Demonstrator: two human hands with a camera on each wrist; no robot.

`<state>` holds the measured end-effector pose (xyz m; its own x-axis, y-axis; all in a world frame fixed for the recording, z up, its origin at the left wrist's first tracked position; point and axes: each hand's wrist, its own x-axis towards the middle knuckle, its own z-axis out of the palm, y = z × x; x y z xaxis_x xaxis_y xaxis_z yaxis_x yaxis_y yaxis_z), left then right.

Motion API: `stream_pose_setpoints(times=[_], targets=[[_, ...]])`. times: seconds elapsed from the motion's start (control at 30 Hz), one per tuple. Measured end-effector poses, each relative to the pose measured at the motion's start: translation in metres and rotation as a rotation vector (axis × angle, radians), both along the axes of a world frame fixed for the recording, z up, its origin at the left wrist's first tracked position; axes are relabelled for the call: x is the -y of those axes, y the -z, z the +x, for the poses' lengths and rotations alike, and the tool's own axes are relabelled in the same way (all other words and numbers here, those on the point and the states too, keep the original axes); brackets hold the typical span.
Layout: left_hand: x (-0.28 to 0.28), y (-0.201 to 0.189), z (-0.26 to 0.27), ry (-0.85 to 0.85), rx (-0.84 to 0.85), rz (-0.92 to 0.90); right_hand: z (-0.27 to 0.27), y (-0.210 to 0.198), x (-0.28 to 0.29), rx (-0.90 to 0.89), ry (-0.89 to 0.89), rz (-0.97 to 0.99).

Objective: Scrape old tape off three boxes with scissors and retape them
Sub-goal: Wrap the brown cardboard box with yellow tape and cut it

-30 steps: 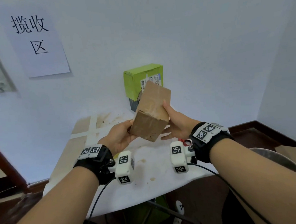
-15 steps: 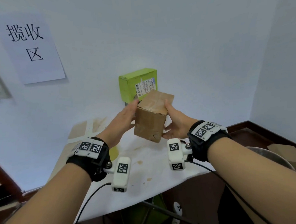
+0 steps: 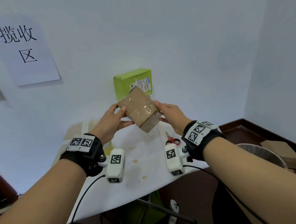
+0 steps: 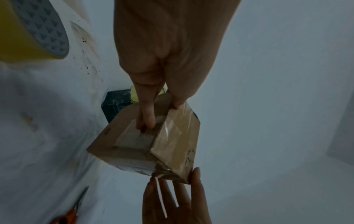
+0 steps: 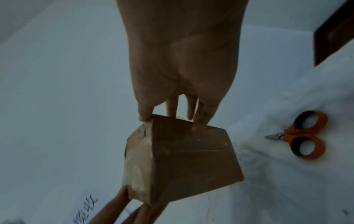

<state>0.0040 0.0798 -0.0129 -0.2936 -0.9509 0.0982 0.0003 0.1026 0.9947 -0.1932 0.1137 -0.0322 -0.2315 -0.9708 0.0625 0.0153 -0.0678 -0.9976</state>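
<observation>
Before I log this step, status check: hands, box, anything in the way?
Left hand and right hand both grip the brown box, held above the table. Clear tape still on it. Scissors lie untouched. Nothing in the way.

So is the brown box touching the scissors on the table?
Apart. In the head view, both hands hold the brown box up off the table, while the scissors lie below it on the white cloth.

This looks like a parcel collection corner in a plain room. A paper sign [image 3: 24, 48] on the white wall reads 揽收区, which means pickup area. A small table [image 3: 143, 165] with a stained white cover stands against the wall, and on it are a green box [image 3: 124, 85] with a shipping label, scissors [image 3: 171, 139] and a yellow tape roll [image 4: 28, 30]
</observation>
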Motion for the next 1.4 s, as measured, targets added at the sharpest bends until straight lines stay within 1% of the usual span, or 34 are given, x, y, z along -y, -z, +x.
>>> stream_pose_setpoints(times=[0.17,0.27,0.37,0.43,0.5,0.6,0.7,0.8,0.87,0.93,1.03,1.13,1.23,1.33,1.4], targets=[[0.007,0.003,0.002,-0.029,0.092,0.014,0.001,0.0,0.004,-0.193,0.056,-0.078],[0.009,0.004,0.002,-0.039,0.147,0.013,0.003,0.001,0.004,-0.284,0.128,-0.074],[0.008,0.003,0.001,-0.038,0.206,0.002,0.004,0.002,0.004,-0.336,0.168,-0.055],[0.007,0.002,-0.001,-0.041,0.245,-0.012,0.004,0.004,0.005,-0.348,0.185,-0.041],[0.005,0.0,-0.005,-0.082,0.285,-0.05,0.004,0.005,0.005,-0.347,0.191,-0.041],[0.001,-0.004,-0.014,-0.122,0.366,-0.197,0.003,0.008,0.005,-0.363,0.195,-0.033],[-0.004,-0.006,-0.022,-0.028,0.5,-0.342,0.0,0.013,0.003,-0.307,0.192,-0.012],[-0.002,-0.002,-0.025,0.104,0.641,-0.374,0.0,0.013,0.002,-0.286,0.172,-0.001],[0.005,0.001,-0.025,0.116,0.698,-0.375,0.002,0.01,0.002,-0.263,0.144,0.005],[0.01,0.005,-0.027,0.043,0.754,-0.409,0.005,0.008,0.002,-0.232,0.095,0.006],[0.013,0.01,-0.032,-0.132,0.827,-0.45,0.006,0.01,0.004,-0.214,-0.003,0.019],[0.01,0.017,-0.039,-0.24,0.876,-0.485,-0.002,0.017,0.006,-0.226,-0.014,0.064],[0.008,0.022,-0.044,-0.262,0.877,-0.534,-0.019,0.029,0.013,-0.347,0.044,0.214],[0.013,0.022,-0.04,-0.222,0.868,-0.536,-0.037,0.045,0.019,-0.571,0.091,0.369],[0.015,0.022,-0.035,-0.19,0.853,-0.544,-0.045,0.052,0.02,-0.685,0.061,0.442]])
